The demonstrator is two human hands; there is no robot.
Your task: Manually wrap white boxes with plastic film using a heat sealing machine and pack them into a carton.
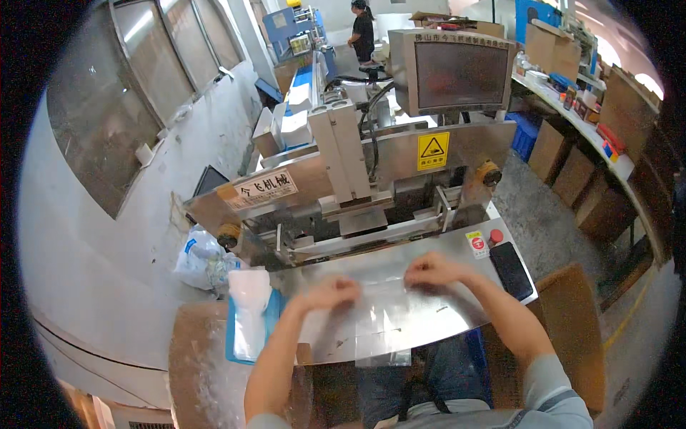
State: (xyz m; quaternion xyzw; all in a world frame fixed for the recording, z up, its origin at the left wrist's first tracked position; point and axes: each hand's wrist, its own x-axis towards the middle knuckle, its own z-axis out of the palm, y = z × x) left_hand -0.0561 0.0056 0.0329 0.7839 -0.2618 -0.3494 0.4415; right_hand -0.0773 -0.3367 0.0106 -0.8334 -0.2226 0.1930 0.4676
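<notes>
A clear plastic bag (379, 314) lies over the metal work table (314, 336), its lower end hanging past the front edge above my lap. My left hand (332, 293) is closed at the bag's upper left corner, slightly blurred. At the upper right corner, my right hand (431, 270) pinches the plastic with curled fingers. Left of my left forearm, a stack of white and clear plastic bags (250, 311) rests in a blue tray (232, 336). Beyond my hands stands a machine with a metal crossbar (400, 161) and an upright press head (341, 154).
A black phone (511, 272) and a red button (496, 236) sit on the table's right side. A monitor (463, 75) rises above the machine. Cardboard boxes (572, 307) flank the table. Far off, a person (361, 32) stands by a conveyor (304, 86).
</notes>
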